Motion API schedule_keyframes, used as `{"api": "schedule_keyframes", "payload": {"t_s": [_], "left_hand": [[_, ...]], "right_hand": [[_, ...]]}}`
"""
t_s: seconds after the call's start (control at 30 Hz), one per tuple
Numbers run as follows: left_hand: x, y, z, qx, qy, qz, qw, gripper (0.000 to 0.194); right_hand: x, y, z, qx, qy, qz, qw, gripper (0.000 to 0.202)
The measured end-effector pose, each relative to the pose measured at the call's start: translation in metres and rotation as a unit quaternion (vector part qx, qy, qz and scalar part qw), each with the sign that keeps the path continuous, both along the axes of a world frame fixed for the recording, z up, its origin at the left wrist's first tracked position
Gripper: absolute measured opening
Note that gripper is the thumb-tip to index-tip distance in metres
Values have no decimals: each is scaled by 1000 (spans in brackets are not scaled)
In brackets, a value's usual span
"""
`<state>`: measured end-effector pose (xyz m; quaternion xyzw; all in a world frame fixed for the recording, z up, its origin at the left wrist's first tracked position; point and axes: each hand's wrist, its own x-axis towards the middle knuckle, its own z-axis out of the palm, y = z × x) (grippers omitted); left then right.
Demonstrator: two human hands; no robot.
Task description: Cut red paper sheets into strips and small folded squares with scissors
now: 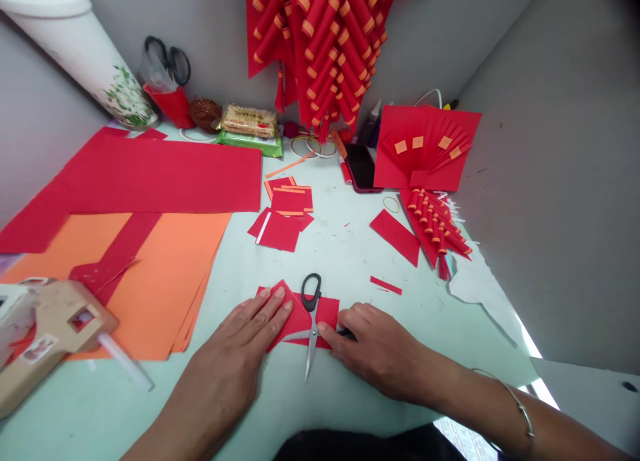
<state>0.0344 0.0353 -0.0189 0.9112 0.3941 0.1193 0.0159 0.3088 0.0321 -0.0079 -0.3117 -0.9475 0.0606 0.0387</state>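
Note:
Flat on a small stack of red paper (291, 321) at the front middle of the table lies my left hand (250, 328), fingers stretched out and pressing on it. Another red paper piece (328, 309) shows beside it, under the scissors. The scissors (313, 324) have black handles and spread metal blades lying across the paper, one pointing left and one toward me. My right hand (367, 344) is closed round one black handle loop, mostly hidden by its fingers. The other loop stands free above the paper.
A glue gun (55, 334) lies at left on orange sheets (165, 294), with large red sheets (200, 174) behind. Cut red pieces (280, 231), a red rectangle (396, 238) and a red strip (386, 285) lie about. Behind are a phone (361, 166) and hanging paper firecrackers (330, 54).

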Motion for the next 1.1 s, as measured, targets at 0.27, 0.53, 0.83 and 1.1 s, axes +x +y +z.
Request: {"api": "schedule_keyframes", "payload": {"t_s": [0.27, 0.53, 0.83, 1.1], "left_hand": [[-2, 0, -1, -28, -30, 4, 999, 83], [1, 0, 1, -20, -13, 4, 1000, 78], [-1, 0, -3, -21, -20, 5, 1000, 67], [4, -2, 0, -23, -67, 24, 997, 54]], "right_hand": [[-10, -2, 3, 12, 12, 4, 1000, 37], [-10, -4, 4, 1, -5, 20, 1000, 42], [-3, -21, 5, -23, 50, 19, 998, 37], [32, 12, 1, 69, 108, -175, 976, 31]]}}
